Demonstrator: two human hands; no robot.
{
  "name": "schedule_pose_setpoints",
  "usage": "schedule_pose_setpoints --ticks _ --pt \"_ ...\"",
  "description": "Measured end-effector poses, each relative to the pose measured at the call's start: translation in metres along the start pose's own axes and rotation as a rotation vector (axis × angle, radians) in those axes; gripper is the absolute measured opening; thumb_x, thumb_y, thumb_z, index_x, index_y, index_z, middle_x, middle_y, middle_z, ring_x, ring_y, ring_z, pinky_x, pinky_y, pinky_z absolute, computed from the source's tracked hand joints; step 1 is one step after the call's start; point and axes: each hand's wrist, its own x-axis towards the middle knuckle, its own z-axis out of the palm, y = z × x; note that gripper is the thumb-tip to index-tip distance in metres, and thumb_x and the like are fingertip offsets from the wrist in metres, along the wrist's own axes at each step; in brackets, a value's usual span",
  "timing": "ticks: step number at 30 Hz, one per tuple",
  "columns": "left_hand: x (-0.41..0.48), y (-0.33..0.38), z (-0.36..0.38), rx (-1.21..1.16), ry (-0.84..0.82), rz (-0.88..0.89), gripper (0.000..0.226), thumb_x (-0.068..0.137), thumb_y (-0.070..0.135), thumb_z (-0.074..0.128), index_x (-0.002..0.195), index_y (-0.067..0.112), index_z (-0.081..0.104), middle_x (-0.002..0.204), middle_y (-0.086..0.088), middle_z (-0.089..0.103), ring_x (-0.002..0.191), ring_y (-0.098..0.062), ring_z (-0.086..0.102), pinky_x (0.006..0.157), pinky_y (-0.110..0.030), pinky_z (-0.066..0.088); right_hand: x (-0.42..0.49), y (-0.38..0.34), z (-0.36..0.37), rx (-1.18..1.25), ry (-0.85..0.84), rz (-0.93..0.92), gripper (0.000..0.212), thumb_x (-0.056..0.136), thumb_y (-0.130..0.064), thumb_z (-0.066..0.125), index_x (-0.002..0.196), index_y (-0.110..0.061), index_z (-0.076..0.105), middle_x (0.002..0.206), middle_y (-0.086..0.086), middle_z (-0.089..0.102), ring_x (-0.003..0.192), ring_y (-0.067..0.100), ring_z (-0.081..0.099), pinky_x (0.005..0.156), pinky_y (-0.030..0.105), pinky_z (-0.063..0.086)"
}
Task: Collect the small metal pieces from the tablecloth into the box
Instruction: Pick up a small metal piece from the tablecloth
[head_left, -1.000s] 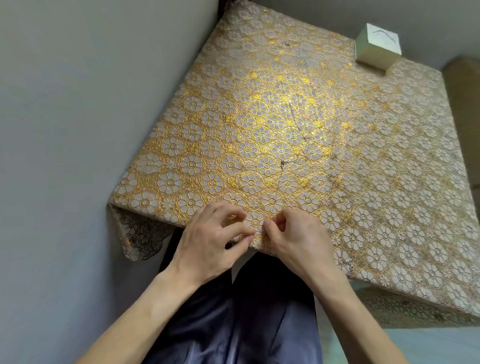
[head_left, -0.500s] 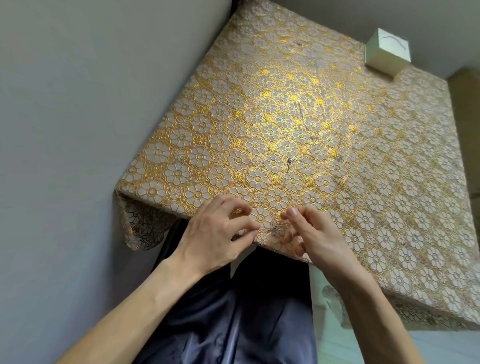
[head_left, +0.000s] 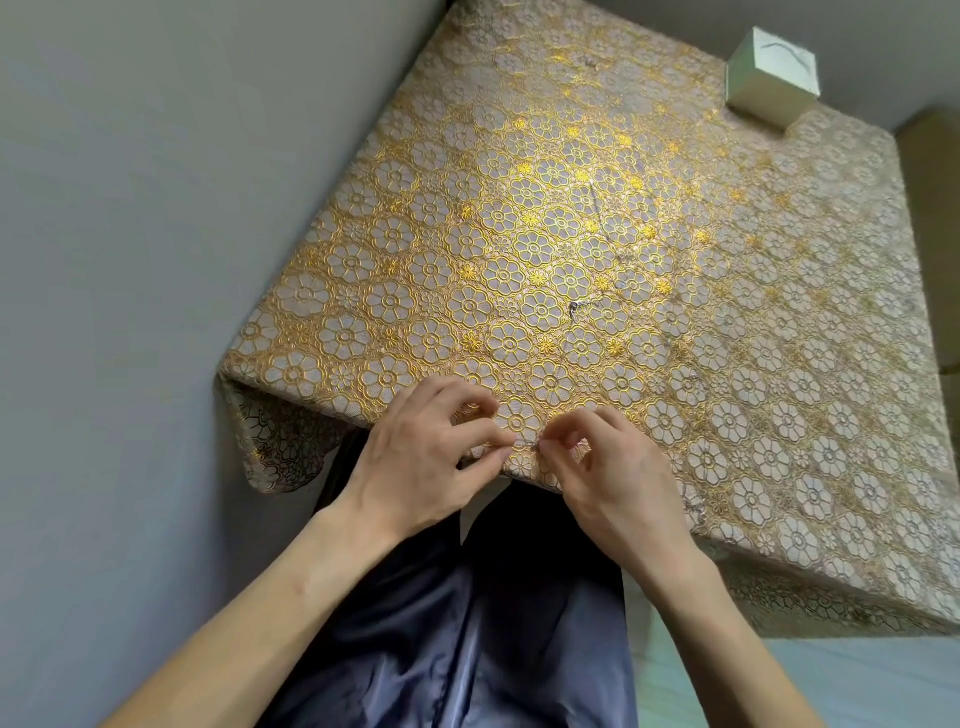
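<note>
A gold flower-patterned tablecloth (head_left: 571, 249) covers the table. My left hand (head_left: 431, 457) and my right hand (head_left: 608, 478) meet at its near edge, fingertips pinched together around a tiny metal piece (head_left: 530, 443) that lies between them. Another small metal piece (head_left: 573, 307) rests on the cloth farther in, with thin wire-like bits trailing up from it. A small white box (head_left: 771, 85) stands at the far right corner of the table, well away from both hands.
A grey wall (head_left: 156, 260) runs close along the table's left side. The cloth hangs down over the near left corner (head_left: 275, 452). My legs in dark blue trousers (head_left: 467, 623) are below the table edge.
My right hand opened a little half a second ago, then drew its fingertips back in against the left hand's at the cloth edge. The view has shifted slightly.
</note>
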Motion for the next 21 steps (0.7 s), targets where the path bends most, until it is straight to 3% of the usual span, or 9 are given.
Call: schedule_pose_setpoints --ticks 4,7,12,16,18,21 --pt "0.000 -0.001 0.000 0.000 -0.009 -0.006 0.021 0.090 0.046 0.063 0.090 0.032 0.078 0.111 0.009 0.068 0.109 -0.023 0.061 0.087 -0.035 0.044 0.003 0.008 0.006 0.017 -0.033 0.005 0.008 0.093 -0.033 0.065 0.094 -0.026 0.063 0.095 -0.010 0.060 0.089 0.018 0.061 0.081 0.044 0.050" --pt "0.001 -0.001 -0.001 0.003 -0.016 -0.008 0.022 0.090 0.047 0.062 0.090 0.032 0.078 0.111 0.009 0.068 0.109 -0.022 0.060 0.087 -0.033 0.041 0.003 0.015 0.005 0.178 -0.062 0.045 0.008 0.097 -0.031 0.062 0.094 -0.024 0.061 0.090 -0.010 0.061 0.078 0.010 0.056 0.078 0.040 0.049" --pt "0.001 0.000 -0.001 -0.001 -0.015 -0.012 0.021 0.090 0.046 0.063 0.090 0.031 0.078 0.111 0.009 0.068 0.108 -0.023 0.060 0.086 -0.036 0.046 -0.001 0.015 -0.004 0.512 -0.121 0.150 0.009 0.102 -0.029 0.057 0.093 -0.027 0.057 0.077 -0.006 0.064 0.067 0.015 0.066 0.070 0.042 0.052" --pt "0.001 0.002 -0.003 0.008 -0.025 -0.023 0.022 0.089 0.046 0.062 0.090 0.031 0.078 0.110 0.009 0.068 0.107 -0.022 0.060 0.086 -0.035 0.045 -0.003 0.011 -0.006 0.661 -0.111 0.166 0.008 0.104 -0.022 0.053 0.096 -0.021 0.055 0.082 -0.013 0.068 0.062 0.016 0.062 0.058 0.028 0.047" --pt "0.002 0.004 -0.003 0.019 -0.035 -0.034 0.021 0.089 0.046 0.062 0.090 0.031 0.078 0.110 0.010 0.067 0.108 -0.022 0.060 0.086 -0.034 0.044 -0.004 0.007 -0.007 0.790 -0.093 0.191 0.007 0.104 -0.015 0.052 0.098 -0.013 0.053 0.091 -0.008 0.069 0.060 0.016 0.056 0.051 0.017 0.042" --pt "0.002 0.006 -0.004 0.039 -0.050 -0.042 0.021 0.089 0.045 0.062 0.090 0.030 0.077 0.110 0.009 0.067 0.108 -0.022 0.060 0.086 -0.035 0.045 -0.005 0.004 -0.012 0.928 -0.072 0.220 0.005 0.103 -0.010 0.052 0.099 -0.007 0.052 0.089 0.000 0.066 0.057 0.013 0.053 0.046 0.015 0.041"
